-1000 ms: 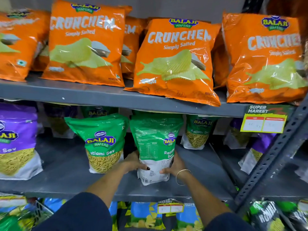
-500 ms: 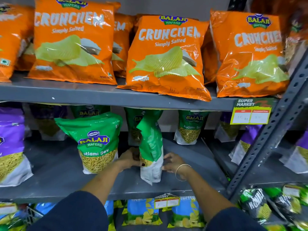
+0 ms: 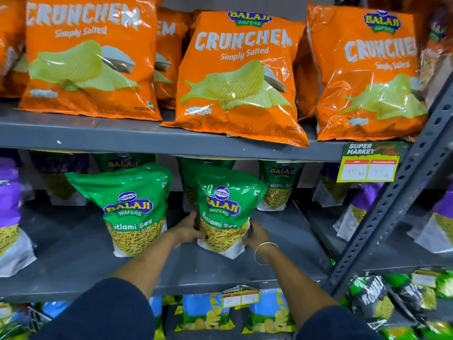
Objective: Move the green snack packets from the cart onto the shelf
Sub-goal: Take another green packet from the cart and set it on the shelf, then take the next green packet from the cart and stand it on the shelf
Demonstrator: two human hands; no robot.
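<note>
A green Ratlami Sev packet (image 3: 224,209) stands upright on the grey middle shelf (image 3: 81,263), its front label facing me. My left hand (image 3: 188,229) grips its lower left edge and my right hand (image 3: 255,235), with a bangle at the wrist, grips its lower right edge. Another green packet (image 3: 132,207) stands just to the left, apart from the held one. More green packets (image 3: 279,185) stand behind, near the back of the shelf. The cart is mostly out of view; only a bit of wire shows at the bottom left.
Orange Crunchem bags (image 3: 237,74) fill the shelf above, low over the green packets. Purple packets (image 3: 9,214) stand at the far left and right. A slanted grey upright (image 3: 397,207) and a price tag (image 3: 367,165) are at the right. Blue and green bags (image 3: 203,312) lie below.
Both hands have turned the held green packet around, from back side through edge-on to front label facing me. It now stands upright on the shelf.
</note>
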